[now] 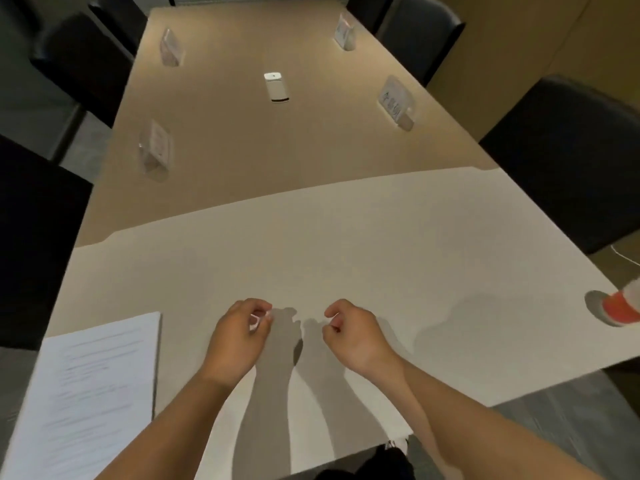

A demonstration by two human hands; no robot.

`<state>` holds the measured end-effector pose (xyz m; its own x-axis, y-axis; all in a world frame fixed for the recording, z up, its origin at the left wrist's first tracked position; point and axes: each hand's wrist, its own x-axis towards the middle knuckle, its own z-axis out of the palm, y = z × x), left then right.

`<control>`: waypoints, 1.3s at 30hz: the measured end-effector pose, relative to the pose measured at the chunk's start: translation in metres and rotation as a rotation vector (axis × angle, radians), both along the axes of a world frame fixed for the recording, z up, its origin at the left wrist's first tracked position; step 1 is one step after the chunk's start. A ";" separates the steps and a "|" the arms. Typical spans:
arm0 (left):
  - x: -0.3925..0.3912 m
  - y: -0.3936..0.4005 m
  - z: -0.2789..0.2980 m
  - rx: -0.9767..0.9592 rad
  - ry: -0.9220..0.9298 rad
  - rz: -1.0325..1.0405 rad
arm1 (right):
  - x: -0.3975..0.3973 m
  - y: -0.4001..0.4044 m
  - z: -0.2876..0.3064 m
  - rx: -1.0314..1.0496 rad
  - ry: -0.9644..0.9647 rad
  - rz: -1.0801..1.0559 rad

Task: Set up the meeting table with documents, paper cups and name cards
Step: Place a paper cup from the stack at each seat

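White documents [90, 386] left of left hand [239, 336], apart.

This is an office meeting room, and the signs are everywhere: a long tan worktop [277, 150] runs down the middle, with dark padded chairs [571, 161] drawn up along both sides. Clear standing name cards [156, 147] mark the seats, two on each side, each facing a chair. A small white device [276, 86] lies at the centre line. At the near end, a stack of printed documents [93, 386] rests on the paler section of worktop.
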<state>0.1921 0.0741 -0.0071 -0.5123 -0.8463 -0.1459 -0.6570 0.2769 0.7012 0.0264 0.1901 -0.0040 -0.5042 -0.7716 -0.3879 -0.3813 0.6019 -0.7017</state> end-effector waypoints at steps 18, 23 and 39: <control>-0.293 0.090 0.013 0.020 -0.018 -0.351 | -0.359 0.159 0.048 0.217 0.691 -0.084; -0.343 0.112 0.011 0.027 -0.009 -0.487 | -0.414 0.220 0.039 0.560 0.664 -0.149; -0.385 0.150 -0.006 0.076 -0.026 -0.645 | -0.439 0.272 0.002 0.503 0.390 -0.208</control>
<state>-0.1932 0.2243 -0.0136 -0.9098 -0.3563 -0.2127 -0.3924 0.5719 0.7204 -0.4123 0.4625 -0.0016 -0.7989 -0.4158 -0.4346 -0.3908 0.9081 -0.1504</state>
